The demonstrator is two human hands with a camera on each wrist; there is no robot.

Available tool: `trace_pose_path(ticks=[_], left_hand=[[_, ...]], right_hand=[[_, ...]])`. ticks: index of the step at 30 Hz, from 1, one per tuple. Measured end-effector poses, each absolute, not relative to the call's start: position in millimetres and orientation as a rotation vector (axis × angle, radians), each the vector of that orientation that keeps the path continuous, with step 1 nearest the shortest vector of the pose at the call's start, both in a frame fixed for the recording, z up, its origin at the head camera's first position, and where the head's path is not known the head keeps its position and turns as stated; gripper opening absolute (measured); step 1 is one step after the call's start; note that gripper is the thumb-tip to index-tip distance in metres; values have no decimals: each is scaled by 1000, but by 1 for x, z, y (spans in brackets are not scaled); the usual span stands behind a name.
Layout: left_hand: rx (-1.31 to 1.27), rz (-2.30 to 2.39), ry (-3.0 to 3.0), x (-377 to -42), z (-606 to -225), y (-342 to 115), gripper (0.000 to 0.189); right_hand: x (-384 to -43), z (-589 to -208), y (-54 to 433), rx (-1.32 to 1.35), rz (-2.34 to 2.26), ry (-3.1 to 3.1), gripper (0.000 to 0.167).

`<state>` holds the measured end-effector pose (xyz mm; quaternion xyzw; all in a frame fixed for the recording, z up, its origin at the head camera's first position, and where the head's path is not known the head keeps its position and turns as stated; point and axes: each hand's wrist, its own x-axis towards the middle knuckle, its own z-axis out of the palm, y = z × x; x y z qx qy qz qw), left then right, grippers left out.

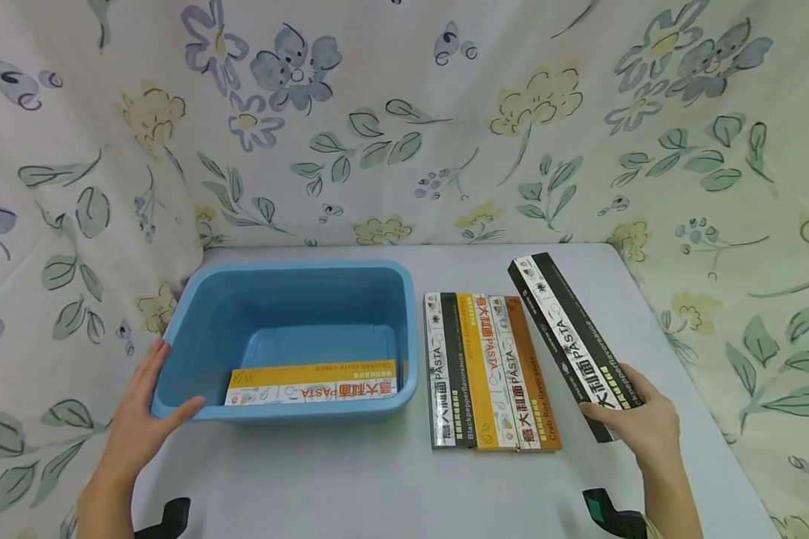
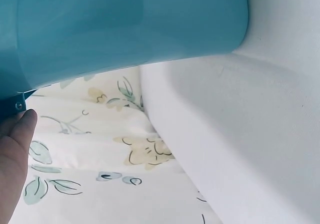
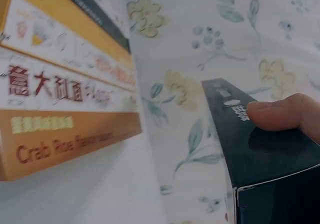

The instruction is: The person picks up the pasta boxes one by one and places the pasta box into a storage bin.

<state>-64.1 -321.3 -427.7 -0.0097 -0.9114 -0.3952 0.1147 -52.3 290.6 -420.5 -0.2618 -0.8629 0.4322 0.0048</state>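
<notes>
In the head view my right hand (image 1: 650,419) grips the near end of a black-and-white pasta box (image 1: 573,337), which tilts to the left at its far end. The right wrist view shows the thumb (image 3: 275,115) pressed on the dark side of that box (image 3: 250,149). My left hand (image 1: 138,415) rests on the near left corner of a blue plastic basin (image 1: 310,412), fingers outside and thumb along the rim. Inside the basin, against its near wall, lies a yellow-and-white chicken curry pasta box (image 1: 310,383).
Between basin and right hand, three pasta boxes lie side by side on the white table (image 1: 323,479): a black pepper one (image 1: 448,374), a yellow one (image 1: 482,374) and an orange crab roe one (image 1: 526,374). A floral curtain (image 1: 391,180) hangs behind and at both sides.
</notes>
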Motion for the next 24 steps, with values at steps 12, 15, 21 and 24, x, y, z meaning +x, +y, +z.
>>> trace_pose_path(ticks=[12,15,21,24], left_hand=[[-14,-1153,-2677,-64,-430,-322,90],[-12,-1151,-2679,-64,-430,-322,90],[-3,-1154,-2687,-64,-427,-321,89],[3,-1158,-2691,-64,-428,-321,90]], right_hand=[[-53,-392,278,-585,1403,-2709,101],[-56,-384,273,-509,1388,-2744,100],[-61,-371,260,-318,1371,-2757,98],[-64,-367,254,-211,1421,-2742,95]])
